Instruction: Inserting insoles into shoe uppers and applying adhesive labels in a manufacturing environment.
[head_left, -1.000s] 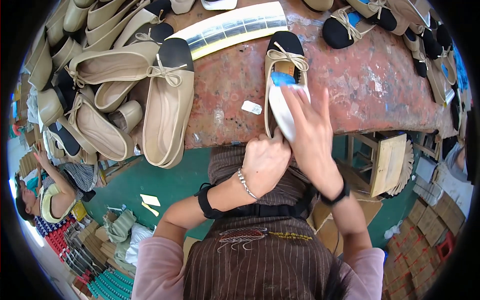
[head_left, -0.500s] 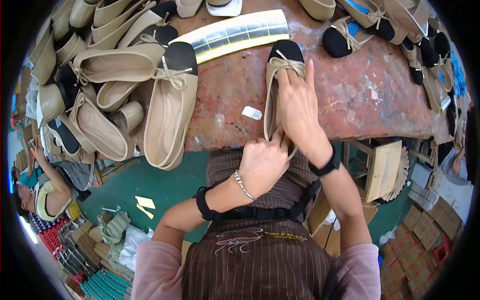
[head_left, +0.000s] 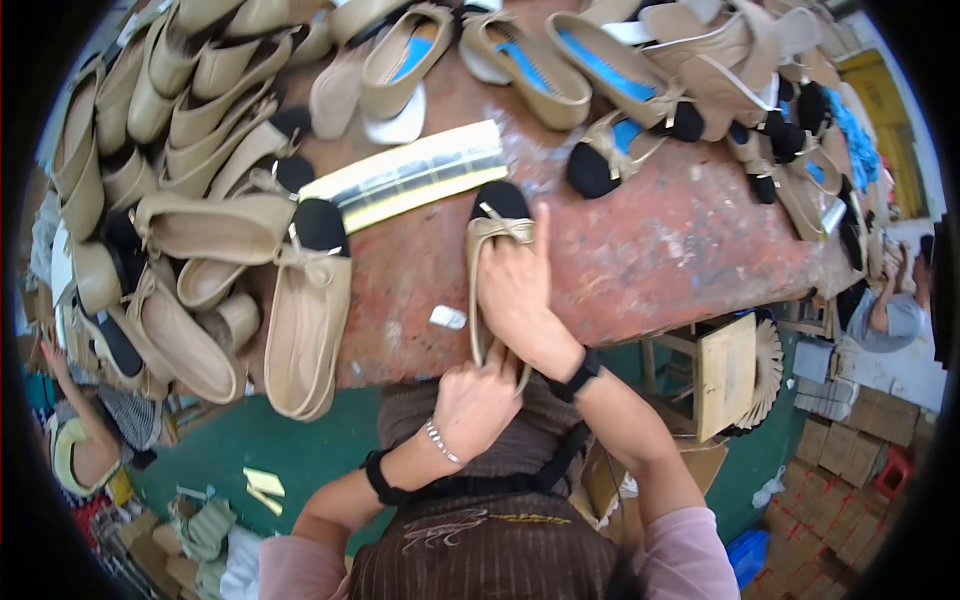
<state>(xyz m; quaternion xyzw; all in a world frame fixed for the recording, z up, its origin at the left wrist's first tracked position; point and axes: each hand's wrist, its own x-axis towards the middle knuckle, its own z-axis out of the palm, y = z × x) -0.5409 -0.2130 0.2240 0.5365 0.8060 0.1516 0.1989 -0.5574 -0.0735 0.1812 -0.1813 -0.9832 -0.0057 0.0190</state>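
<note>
Your 2 hands work close together on 1 shoe (head_left: 499,205), which lies toe away from you on the bench (head_left: 640,250), its heel at the near edge. That placing likely suits you: the opening faces you, so you can reach straight in.

Your right hand (head_left: 518,295) is palm down in the shoe, fingers pushed forward under the bow (head_left: 505,229), with 1 finger straight outside along the right side. The tips are hidden, so whether they press or grip anything cannot be told. Flat fingers probably fit the narrow toe best.

Your left hand (head_left: 475,408) is curled at the heel, fingers closed around the rim there, seemingly to brace the shoe against the other hand's push. Whether the 2 hands touch cannot be made out.

The white tag (head_left: 448,317) lies near the shoe on its left. Beyond the toe, the strip (head_left: 410,175) of silvery squares lies flat, perhaps to be within easy reach. A beige flat (head_left: 308,340) sits farther left, beside the pile (head_left: 185,350); its heel overhangs the edge, perhaps because the pile crowds that side.
</note>
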